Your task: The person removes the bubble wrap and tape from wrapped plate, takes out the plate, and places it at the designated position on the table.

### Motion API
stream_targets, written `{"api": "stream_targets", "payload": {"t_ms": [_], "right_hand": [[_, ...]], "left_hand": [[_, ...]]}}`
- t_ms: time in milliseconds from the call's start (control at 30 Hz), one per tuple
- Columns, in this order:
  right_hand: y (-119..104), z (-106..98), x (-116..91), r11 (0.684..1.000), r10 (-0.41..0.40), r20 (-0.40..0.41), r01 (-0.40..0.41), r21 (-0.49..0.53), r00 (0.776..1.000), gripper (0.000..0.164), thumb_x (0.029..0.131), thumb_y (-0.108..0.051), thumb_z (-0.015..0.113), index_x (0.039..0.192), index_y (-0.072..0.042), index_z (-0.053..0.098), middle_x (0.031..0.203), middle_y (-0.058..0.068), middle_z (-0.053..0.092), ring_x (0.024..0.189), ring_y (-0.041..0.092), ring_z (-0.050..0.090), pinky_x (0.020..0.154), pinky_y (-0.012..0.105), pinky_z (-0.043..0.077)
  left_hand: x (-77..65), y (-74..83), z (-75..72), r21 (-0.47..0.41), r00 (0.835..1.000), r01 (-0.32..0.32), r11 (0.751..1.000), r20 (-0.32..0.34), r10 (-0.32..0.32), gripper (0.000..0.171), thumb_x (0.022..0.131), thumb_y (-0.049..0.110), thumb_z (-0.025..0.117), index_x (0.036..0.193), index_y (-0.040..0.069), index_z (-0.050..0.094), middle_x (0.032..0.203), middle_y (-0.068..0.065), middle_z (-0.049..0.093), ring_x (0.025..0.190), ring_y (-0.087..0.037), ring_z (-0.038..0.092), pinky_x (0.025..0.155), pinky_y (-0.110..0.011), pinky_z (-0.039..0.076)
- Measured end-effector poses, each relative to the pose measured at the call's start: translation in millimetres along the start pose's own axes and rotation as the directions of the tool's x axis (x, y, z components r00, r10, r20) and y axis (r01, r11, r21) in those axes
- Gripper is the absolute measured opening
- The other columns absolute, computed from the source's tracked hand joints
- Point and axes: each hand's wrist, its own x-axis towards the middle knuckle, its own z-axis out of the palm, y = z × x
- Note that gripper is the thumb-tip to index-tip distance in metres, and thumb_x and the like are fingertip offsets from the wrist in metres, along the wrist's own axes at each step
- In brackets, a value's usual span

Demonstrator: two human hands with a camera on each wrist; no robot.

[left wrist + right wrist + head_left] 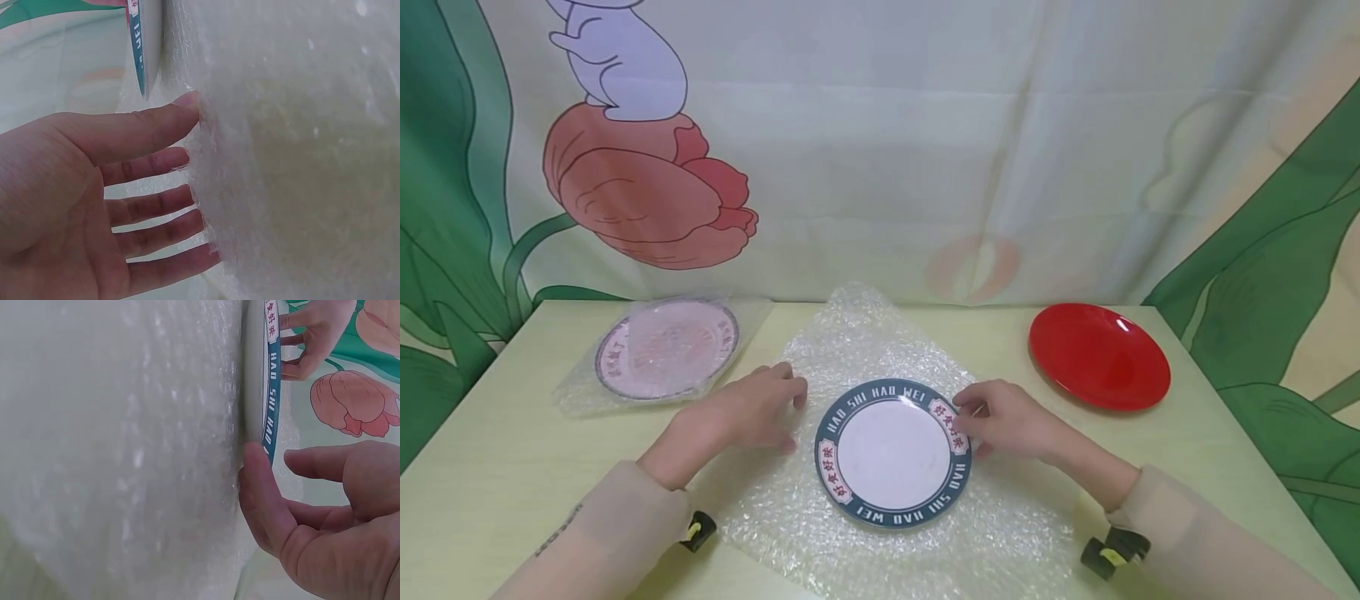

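A round plate (893, 454) with a white centre and a dark teal lettered rim lies face up on a sheet of bubble wrap (880, 333). At the plate's right edge, my right hand (1011, 421) has fingertips touching the rim; the right wrist view shows its thumb (312, 464) apart from the plate. To the left of the plate, my left hand (752, 408) is spread over the bubble wrap. Its fingers (156, 206) are nearly straight, with their tips on the wrap, and a gap separates them from the plate.
A plate in clear wrapping (666, 350) lies at the table's back left. A glossy red plate (1097, 354) sits at the back right. Behind the pale table (482, 467) hangs a printed curtain (865, 167).
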Motion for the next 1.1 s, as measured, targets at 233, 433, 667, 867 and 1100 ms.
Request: {"api": "stream_targets", "payload": {"t_ms": [233,433,667,867,1100], "right_hand": [[-0.7,2.1,-0.7,0.998,0.022,0.008,-0.023,0.060,1.000,0.039,0.094,-0.003,0.071,0.131,0.007,0.062,0.103,0.012,0.060,0.091,0.024,0.063,0.067,0.034,0.061],[1.3,3.4,-2.1,0.991,0.007,0.021,-0.010,0.135,1.000,0.037,0.092,0.002,0.072,0.127,0.008,0.062,0.102,0.013,0.059,0.089,0.025,0.064,0.066,0.036,0.061],[8.0,2.4,-0.3,0.964,0.015,0.057,-0.030,0.264,0.998,0.040,0.092,0.002,0.069,0.129,0.010,0.056,0.108,0.017,0.061,0.088,0.028,0.066,0.068,0.039,0.062],[11.0,2.7,1.5,0.954,0.043,0.044,-0.054,0.296,0.998,0.039,0.092,0.000,0.066,0.129,0.010,0.056,0.108,0.018,0.061,0.088,0.028,0.065,0.068,0.039,0.062],[14.9,1.1,-1.6,0.938,0.020,0.048,-0.035,0.344,0.999,0.035,0.093,0.002,0.063,0.126,0.011,0.056,0.108,0.019,0.059,0.087,0.029,0.065,0.066,0.041,0.061]], "left_hand": [[0.0,0.6,-0.4,0.006,1.000,0.002,1.000,0.002,-0.002,0.043,0.077,0.020,0.090,0.111,0.011,0.065,0.109,-0.006,0.055,0.101,-0.027,0.055,0.088,-0.045,0.053],[-0.1,1.2,-0.1,0.004,1.000,0.009,1.000,0.003,-0.009,0.043,0.077,0.020,0.090,0.111,0.011,0.065,0.111,-0.007,0.056,0.101,-0.027,0.055,0.088,-0.045,0.053],[-1.0,1.5,-0.4,0.004,1.000,0.014,1.000,0.003,-0.014,0.044,0.077,0.020,0.091,0.111,0.011,0.065,0.111,-0.007,0.056,0.101,-0.027,0.055,0.088,-0.045,0.053],[-0.4,0.4,-0.2,0.006,1.000,0.012,1.000,0.002,-0.012,0.044,0.077,0.021,0.091,0.111,0.011,0.065,0.111,-0.006,0.056,0.102,-0.027,0.055,0.088,-0.045,0.053],[-0.6,0.6,-0.7,0.004,1.000,0.006,1.000,-0.002,-0.006,0.044,0.077,0.021,0.091,0.111,0.011,0.065,0.111,-0.007,0.056,0.102,-0.028,0.056,0.088,-0.046,0.053]]}}
